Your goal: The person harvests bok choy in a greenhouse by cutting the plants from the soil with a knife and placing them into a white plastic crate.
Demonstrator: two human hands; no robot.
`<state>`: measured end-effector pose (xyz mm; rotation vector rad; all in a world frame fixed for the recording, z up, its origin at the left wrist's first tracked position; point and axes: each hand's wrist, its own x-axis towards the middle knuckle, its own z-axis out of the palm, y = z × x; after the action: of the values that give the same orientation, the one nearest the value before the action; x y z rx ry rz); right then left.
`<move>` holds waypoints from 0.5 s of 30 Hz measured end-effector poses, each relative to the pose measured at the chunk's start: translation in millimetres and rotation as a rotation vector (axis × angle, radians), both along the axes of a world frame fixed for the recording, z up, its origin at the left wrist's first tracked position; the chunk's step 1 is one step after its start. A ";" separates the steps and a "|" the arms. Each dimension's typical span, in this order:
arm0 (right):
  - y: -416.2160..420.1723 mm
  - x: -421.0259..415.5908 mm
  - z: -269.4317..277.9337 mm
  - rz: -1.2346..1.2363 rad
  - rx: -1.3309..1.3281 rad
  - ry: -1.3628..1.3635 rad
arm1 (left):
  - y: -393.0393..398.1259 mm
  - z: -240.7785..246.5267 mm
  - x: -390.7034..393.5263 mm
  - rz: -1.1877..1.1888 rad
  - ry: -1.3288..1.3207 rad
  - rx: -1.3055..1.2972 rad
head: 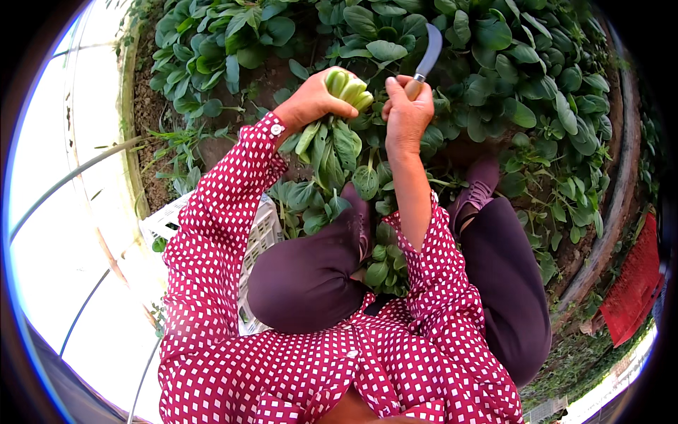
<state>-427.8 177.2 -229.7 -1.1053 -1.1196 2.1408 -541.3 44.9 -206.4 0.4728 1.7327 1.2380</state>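
Note:
My left hand [318,95] is closed around a bunch of leafy greens [348,91], with pale cut stem ends facing up and leaves hanging below the fist. Just to its right, my right hand [409,114] grips a curved harvesting knife [431,50] by its wooden handle. The blade points up and away from me, apart from the bunch. Beneath and beyond both hands grow broad-leaved green plants [386,50], rooted in brown soil. The fingers of my left hand partly hide the stems.
A white plastic crate [265,228] stands at my left, partly behind my sleeve. Translucent sheeting [79,212] with thin hoops runs along the left side. Plants grow around my shoes [479,185]. At the right are a curved bed edging [617,212] and a red object [633,286].

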 end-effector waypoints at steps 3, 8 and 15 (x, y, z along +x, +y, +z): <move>23.6 15.7 -22.1 -0.174 -0.134 -0.125 | 55.4 -0.1 -5.4 -0.615 0.781 -0.251; 9.6 15.2 -37.7 0.011 -0.106 -0.228 | 111.9 -56.7 -28.0 -1.110 1.528 -0.386; 7.9 -18.6 -70.7 0.316 -0.050 -0.364 | 104.8 -51.3 -69.5 -1.187 1.564 -0.584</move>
<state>-446.4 185.1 -300.4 -1.4664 -1.4960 2.2684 -610.8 149.7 -257.7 1.9917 2.0830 -0.7917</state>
